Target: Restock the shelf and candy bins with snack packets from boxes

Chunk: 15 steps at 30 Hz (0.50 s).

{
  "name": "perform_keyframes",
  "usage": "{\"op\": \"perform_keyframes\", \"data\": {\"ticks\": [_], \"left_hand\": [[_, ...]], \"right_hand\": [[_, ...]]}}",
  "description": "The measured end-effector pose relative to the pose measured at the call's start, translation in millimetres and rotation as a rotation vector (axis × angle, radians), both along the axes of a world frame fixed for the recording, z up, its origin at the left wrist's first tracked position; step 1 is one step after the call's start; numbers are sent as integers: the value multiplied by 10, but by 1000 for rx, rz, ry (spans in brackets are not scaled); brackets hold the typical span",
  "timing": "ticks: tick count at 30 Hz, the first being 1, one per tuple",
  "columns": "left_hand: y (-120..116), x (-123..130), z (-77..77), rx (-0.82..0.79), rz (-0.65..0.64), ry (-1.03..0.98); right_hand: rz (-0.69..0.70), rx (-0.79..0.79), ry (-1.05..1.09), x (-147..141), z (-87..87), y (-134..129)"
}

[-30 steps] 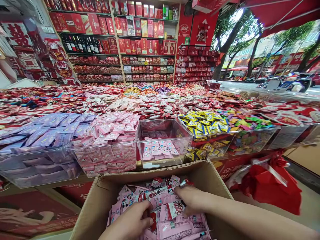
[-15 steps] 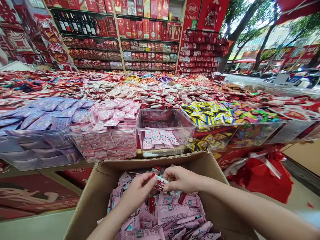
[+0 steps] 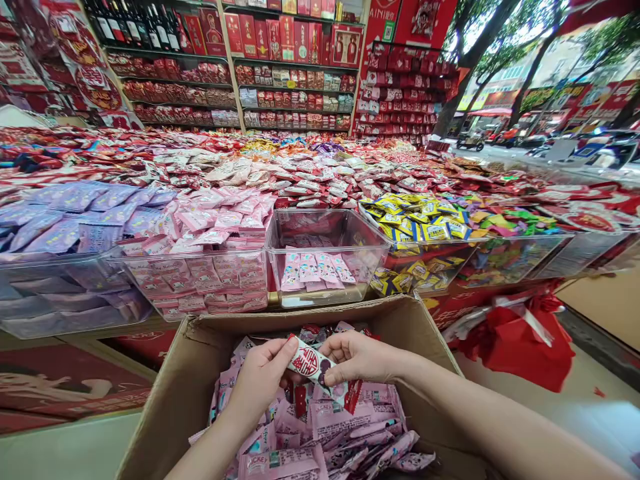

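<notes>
A small white packet with red print (image 3: 306, 361) is held between both hands over an open cardboard box (image 3: 193, 373). My left hand (image 3: 267, 367) pinches its left end with thumb and fingers. At the other end, the thumb and curled fingers of my right hand (image 3: 353, 360) grip the packet. Pink packets (image 3: 340, 423) fill much of the box, with a few red ones among them. Just behind the box stands a clear bin (image 3: 327, 257) with a low layer of pink packets.
Clear bins of purple packets (image 3: 75, 293), pink packets (image 3: 200, 273) and yellow packets (image 3: 420, 267) line the display edge. Heaped sweets spread behind them. A red bag (image 3: 525, 340) lies right of the box. Stocked shelves (image 3: 295, 80) stand at the back.
The white packet now shows more of its printed face between my hands. My left hand has shifted slightly left. The whole view has moved a little.
</notes>
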<state>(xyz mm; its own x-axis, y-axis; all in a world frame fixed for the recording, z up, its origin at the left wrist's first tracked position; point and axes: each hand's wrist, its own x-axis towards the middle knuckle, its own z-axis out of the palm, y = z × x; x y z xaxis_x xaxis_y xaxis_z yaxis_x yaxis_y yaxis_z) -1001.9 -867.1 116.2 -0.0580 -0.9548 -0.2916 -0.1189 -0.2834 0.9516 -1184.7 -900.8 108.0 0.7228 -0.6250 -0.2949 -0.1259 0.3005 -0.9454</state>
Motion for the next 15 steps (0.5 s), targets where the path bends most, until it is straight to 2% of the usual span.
{"op": "perform_keyframes", "data": {"ticks": [8, 12, 15], "left_hand": [[-23, -7, -41, 1, 57, 27], [-34, -4, -26, -17, 138, 74], [-40, 6, -15, 22, 161, 128]], "right_hand": [[24, -66, -4, -47, 41, -41], [-106, -177, 14, -70, 58, -89], [-174, -299, 112, -94, 84, -78]]}}
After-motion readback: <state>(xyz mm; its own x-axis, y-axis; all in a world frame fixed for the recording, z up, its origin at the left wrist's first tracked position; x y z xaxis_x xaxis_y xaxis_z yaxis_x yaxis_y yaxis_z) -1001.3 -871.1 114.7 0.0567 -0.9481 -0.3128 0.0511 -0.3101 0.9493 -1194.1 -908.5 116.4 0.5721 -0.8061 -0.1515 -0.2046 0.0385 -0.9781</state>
